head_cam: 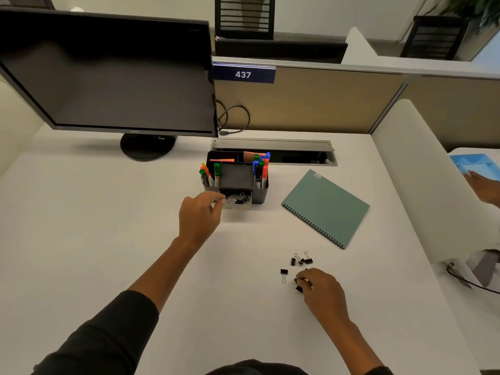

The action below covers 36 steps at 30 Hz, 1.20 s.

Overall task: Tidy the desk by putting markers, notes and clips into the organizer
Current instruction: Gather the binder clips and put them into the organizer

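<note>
At the far left of the white desk [81,226] stands a large dark monitor [108,77] on a round black foot, its screen blank. Right of it, near the middle of the desk, sits the black plastic desk organizer [236,175]: green and orange markers [209,174] stand upright in its left cup, blue, green and orange markers stand in its right cup, and orange sticky notes [222,159] lie in the rear compartments. Its small clear drawer [238,200] is pulled out at the front and holds several black binder clips with silver handles. The left hand [198,216] reaches to the drawer's left edge, thumb and forefinger pinched close together at the rim; something small seems to be held between them, but it is too small to tell. Further right, a teal spiral-bound notebook [326,208] lies flat and closed, apart from the organizer. Nearer the person, a little cluster of loose black binder clips [301,259] rests on the desk, with a single black clip [283,274] lying just left of the right hand [323,292]. That hand is curled down onto the desk, fingertips closed around one or two black clips that peep out beneath them. Beyond a white divider at the far right, another person's hand [484,186] touches a light blue tray [474,163].
</note>
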Each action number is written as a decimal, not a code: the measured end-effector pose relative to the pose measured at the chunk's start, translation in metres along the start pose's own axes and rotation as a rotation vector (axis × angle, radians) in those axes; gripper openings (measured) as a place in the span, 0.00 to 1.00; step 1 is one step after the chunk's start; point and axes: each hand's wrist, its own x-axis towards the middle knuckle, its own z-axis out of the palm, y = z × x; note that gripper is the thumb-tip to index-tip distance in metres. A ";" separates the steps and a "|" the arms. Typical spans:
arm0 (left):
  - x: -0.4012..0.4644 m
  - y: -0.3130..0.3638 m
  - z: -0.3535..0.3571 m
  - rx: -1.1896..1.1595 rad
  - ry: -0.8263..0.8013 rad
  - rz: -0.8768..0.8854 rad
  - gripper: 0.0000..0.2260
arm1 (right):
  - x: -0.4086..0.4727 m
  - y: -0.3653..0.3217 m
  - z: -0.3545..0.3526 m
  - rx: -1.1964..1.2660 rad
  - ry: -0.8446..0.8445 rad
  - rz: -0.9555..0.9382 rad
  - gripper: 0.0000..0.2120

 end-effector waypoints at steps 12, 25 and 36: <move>-0.107 0.008 0.000 -0.078 -0.070 -0.136 0.03 | 0.056 -0.097 -0.028 0.387 0.017 0.015 0.03; -0.089 0.054 -0.020 -0.881 -0.217 -0.901 0.17 | 0.112 -0.197 -0.025 0.577 -0.111 -0.019 0.05; -0.066 0.060 -0.028 -1.101 -0.155 -0.928 0.14 | 0.094 -0.198 -0.015 0.616 -0.161 -0.029 0.04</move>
